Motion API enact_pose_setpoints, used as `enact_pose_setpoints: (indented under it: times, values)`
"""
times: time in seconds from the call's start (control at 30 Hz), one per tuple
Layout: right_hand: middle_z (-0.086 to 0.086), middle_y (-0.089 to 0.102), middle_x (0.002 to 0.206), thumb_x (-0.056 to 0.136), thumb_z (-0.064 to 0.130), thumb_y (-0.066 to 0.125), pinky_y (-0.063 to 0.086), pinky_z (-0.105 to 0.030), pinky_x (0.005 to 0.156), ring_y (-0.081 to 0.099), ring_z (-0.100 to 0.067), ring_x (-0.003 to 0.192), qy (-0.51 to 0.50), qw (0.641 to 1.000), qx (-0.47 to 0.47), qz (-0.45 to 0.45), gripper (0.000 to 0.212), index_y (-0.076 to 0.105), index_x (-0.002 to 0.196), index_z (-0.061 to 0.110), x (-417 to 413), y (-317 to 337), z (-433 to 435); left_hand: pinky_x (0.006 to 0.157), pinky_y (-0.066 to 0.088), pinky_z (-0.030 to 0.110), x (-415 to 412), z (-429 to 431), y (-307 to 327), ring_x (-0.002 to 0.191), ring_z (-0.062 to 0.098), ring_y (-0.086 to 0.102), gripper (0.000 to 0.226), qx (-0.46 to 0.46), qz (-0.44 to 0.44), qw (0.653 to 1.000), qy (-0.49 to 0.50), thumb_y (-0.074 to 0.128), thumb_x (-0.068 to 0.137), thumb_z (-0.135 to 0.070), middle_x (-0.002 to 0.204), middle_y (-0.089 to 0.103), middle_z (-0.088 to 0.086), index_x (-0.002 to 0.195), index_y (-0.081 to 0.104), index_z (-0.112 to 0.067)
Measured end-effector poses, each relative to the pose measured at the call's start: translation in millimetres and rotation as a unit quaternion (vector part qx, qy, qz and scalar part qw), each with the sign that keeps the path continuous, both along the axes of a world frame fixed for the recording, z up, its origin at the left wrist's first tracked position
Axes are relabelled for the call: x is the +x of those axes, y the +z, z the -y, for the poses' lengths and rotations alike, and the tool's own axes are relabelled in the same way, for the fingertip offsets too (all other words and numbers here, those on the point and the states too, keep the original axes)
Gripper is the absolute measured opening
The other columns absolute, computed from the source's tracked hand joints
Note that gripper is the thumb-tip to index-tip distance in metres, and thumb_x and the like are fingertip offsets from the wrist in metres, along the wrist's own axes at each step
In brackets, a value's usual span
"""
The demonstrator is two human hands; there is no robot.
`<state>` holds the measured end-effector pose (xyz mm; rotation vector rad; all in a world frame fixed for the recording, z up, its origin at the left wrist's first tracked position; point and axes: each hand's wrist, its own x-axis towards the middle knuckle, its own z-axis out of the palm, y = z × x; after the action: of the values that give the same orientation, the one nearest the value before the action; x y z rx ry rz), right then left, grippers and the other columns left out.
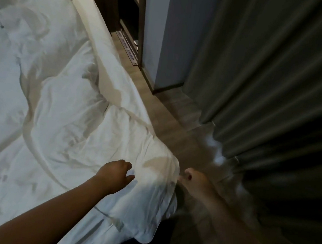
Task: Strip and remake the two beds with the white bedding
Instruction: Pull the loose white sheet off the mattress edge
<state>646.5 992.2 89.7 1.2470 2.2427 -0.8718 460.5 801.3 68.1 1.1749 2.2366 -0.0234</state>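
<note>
Lower centre: left hand [115,173] pinches the rumpled white duvet [65,98] near its corner; right hand [193,180] alongside is blurred, finger state undeterminable.

Dark curtain [275,93] beside wooden floor [175,123]

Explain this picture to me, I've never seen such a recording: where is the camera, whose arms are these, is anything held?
No machine here. The single picture comes from a wide-angle camera on a person's head, looking forward and down, so the two bare arms are the wearer's own. A rumpled white duvet fills the left side. The left hand lies on it near the corner, fingers curled round a bit of fabric. The right hand is at the duvet's corner edge, blurred, so I cannot tell whether it grips. Beside the bedding are a wooden floor and a dark curtain.
</note>
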Motion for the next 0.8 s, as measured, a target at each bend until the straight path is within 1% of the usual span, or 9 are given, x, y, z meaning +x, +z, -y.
enact_pose_setpoints:
  times: [0.1,0.2,0.3,0.4,0.47,0.53,0.6,0.73,0.8]
  values:
    - [-0.005,0.061,0.12,0.092,0.047,0.054,0.048,-0.032,0.089,0.058,-0.021,0.108,-0.014,0.999,-0.042,-0.02,0.047,0.054,0.126,0.014,-19,-23,-20,0.092,0.045,0.031,-20,-25,-16,0.113,0.023,0.055,0.048,-0.002,-0.003,1.0,-0.006,0.044,0.096,-0.047,0.128,0.053,0.005,0.131,0.048,-0.015]
    - [-0.007,0.056,0.132,0.093,0.046,0.055,0.042,-0.03,0.096,0.052,-0.024,0.122,-0.019,0.998,-0.058,-0.028,0.055,0.05,0.134,0.011,-40,-55,-40,0.094,0.044,0.034,-36,-53,-37,0.115,0.026,0.052,0.053,0.017,-0.015,1.0,-0.013,0.047,0.095,-0.047,0.131,0.051,0.008,0.135,0.044,-0.012]
    - [-0.009,0.053,0.135,0.092,0.05,0.053,0.042,-0.035,0.101,0.05,-0.027,0.125,0.0,0.998,-0.054,-0.033,0.059,0.048,0.135,0.01,-57,-100,-61,0.098,0.043,0.037,-48,-80,-63,0.118,0.027,0.05,0.056,0.047,-0.013,0.999,-0.014,0.05,0.094,-0.046,0.135,0.049,0.01,0.136,0.044,-0.01]
    - [-0.01,0.041,0.147,0.091,0.057,0.048,0.038,-0.028,0.101,0.043,-0.027,0.132,-0.025,0.995,-0.096,-0.033,0.075,0.033,0.146,0.009,-71,-139,-76,0.11,0.032,0.034,-57,-105,-89,0.133,0.028,0.039,0.065,0.064,-0.018,0.997,-0.032,0.048,0.095,-0.047,0.148,0.038,0.012,0.144,0.035,-0.007]
    - [-0.01,0.038,0.149,0.092,0.053,0.051,0.035,-0.024,0.098,0.039,-0.028,0.135,-0.057,0.988,-0.134,-0.055,0.076,0.028,0.149,0.009,-80,-162,-83,0.115,0.021,0.033,-66,-120,-105,0.142,0.026,0.026,0.075,0.057,-0.041,0.997,-0.043,0.033,0.094,-0.058,0.156,0.024,0.011,0.15,0.024,-0.008]
    - [-0.008,0.044,0.145,0.088,0.052,0.058,0.036,-0.03,0.105,0.042,-0.027,0.133,-0.082,0.979,-0.159,-0.098,0.074,0.036,0.146,0.012,-86,-186,-88,0.116,0.018,0.034,-77,-133,-120,0.145,0.026,0.02,0.095,0.048,-0.067,0.996,-0.043,0.008,0.08,-0.071,0.158,0.019,0.01,0.151,0.019,-0.009]
    - [-0.002,0.053,0.136,0.086,0.052,0.061,0.04,-0.028,0.101,0.049,-0.021,0.127,-0.082,0.97,-0.183,-0.14,0.066,0.046,0.139,0.015,-89,-203,-89,0.116,0.016,0.036,-87,-145,-135,0.146,0.025,0.017,0.105,0.025,-0.082,0.994,-0.069,-0.005,0.07,-0.073,0.159,0.018,0.009,0.152,0.017,-0.011]
    - [0.004,0.055,0.13,0.083,0.057,0.062,0.04,-0.025,0.091,0.052,-0.017,0.12,-0.104,0.951,-0.242,-0.162,0.064,0.046,0.136,0.025,-93,-229,-86,0.116,0.015,0.047,-97,-163,-165,0.145,0.028,0.021,0.112,-0.023,-0.119,0.983,-0.141,-0.018,0.071,-0.077,0.155,0.029,0.012,0.149,0.027,-0.011]
    - [0.008,0.055,0.125,0.078,0.066,0.06,0.043,-0.03,0.095,0.053,-0.017,0.118,-0.112,0.951,-0.238,-0.163,0.069,0.048,0.134,0.026,-95,-240,-84,0.111,0.026,0.054,-101,-169,-180,0.133,0.033,0.043,0.097,-0.015,-0.14,0.978,-0.157,-0.005,0.085,-0.07,0.137,0.052,0.016,0.137,0.05,-0.009]
